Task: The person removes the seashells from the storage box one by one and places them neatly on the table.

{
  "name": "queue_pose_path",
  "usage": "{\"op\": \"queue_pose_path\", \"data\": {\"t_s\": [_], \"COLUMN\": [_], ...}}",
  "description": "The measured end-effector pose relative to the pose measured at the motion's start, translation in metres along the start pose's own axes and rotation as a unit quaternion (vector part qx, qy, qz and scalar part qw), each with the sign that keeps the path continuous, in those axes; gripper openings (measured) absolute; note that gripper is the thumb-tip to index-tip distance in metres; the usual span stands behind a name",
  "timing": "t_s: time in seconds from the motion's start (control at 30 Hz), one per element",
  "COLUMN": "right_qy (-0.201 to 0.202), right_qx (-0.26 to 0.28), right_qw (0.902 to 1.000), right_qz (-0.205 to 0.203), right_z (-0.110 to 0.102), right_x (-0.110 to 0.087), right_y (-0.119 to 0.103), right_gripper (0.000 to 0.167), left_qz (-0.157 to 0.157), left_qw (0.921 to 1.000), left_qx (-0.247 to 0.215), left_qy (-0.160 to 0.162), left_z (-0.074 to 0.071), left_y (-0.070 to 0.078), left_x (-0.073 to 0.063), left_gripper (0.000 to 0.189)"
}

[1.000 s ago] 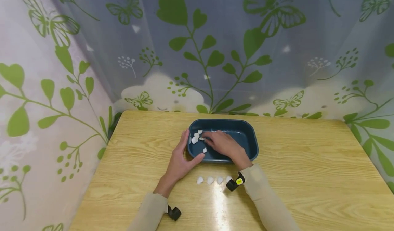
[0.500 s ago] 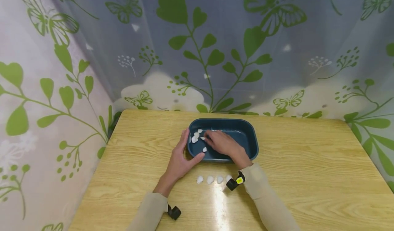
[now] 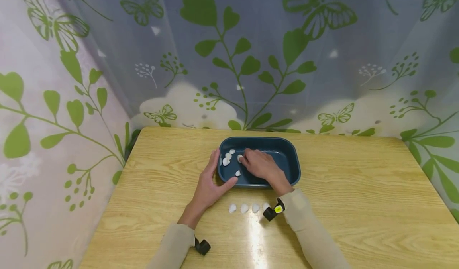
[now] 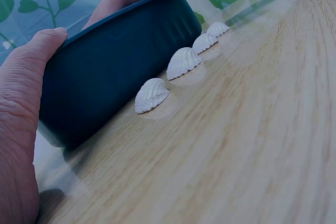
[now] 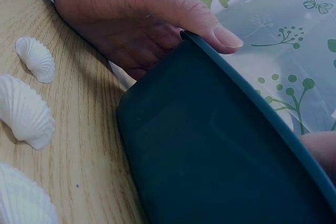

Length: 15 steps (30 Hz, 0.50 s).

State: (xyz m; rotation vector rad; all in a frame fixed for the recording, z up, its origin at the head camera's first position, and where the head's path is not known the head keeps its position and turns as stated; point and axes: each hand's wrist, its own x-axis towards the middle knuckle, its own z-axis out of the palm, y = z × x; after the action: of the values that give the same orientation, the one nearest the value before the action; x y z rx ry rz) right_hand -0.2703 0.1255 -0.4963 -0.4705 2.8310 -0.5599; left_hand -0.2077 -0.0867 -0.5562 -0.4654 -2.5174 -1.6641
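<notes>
A dark blue rectangular tub [image 3: 283, 161] stands on the wooden table. My left hand [image 3: 210, 187] grips its left end, fingers along the outer side wall and thumb [image 5: 223, 38] at the rim. Inside the tub, my right hand [image 3: 261, 165] pinches a white seashell [image 3: 240, 158] at its fingertips. Several more white shells [image 3: 226, 161] cluster at the tub's left end, and a single shell [image 3: 238, 173] lies nearer the front wall. In the left wrist view, the tub wall hides the right hand's fingers.
Several ribbed white shells [image 3: 244, 208] form a row on the table [image 3: 358, 205] in front of the tub. The right wrist's black camera [image 3: 269, 213] overlaps the row's right end. A leaf-patterned curtain [image 3: 265, 61] hangs behind the table and along its left.
The right hand has drawn one shell a little to the right, away from the cluster, and now holds it at its fingertips. The left hand keeps its place on the tub.
</notes>
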Motion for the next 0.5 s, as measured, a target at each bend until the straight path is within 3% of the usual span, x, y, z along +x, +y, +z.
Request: {"op": "queue_pose_path", "data": {"t_s": [0.13, 0.33, 0.5], "right_qy": [0.011, 0.012, 0.007], "right_qx": [0.008, 0.001, -0.007], "right_qw": [0.9998, 0.9959, 0.9953], "right_qz": [-0.015, -0.09, -0.096], "right_z": [-0.0007, -0.0012, 0.0003], "right_x": [-0.0001, -0.0018, -0.0024], "right_y": [0.0014, 0.0032, 0.0032], "right_gripper": [0.019, 0.034, 0.029], "left_qz": [0.0, 0.004, 0.007], "left_qw": [0.9999, 0.9998, 0.9998], "left_qx": [-0.01, -0.019, -0.016], "left_qy": [-0.002, -0.005, -0.003], "left_z": [-0.0008, -0.0007, -0.0004], "left_y": [0.0003, 0.0004, -0.0005], "left_x": [0.0003, 0.0012, 0.0006], "left_gripper": [0.102, 0.102, 0.102]}}
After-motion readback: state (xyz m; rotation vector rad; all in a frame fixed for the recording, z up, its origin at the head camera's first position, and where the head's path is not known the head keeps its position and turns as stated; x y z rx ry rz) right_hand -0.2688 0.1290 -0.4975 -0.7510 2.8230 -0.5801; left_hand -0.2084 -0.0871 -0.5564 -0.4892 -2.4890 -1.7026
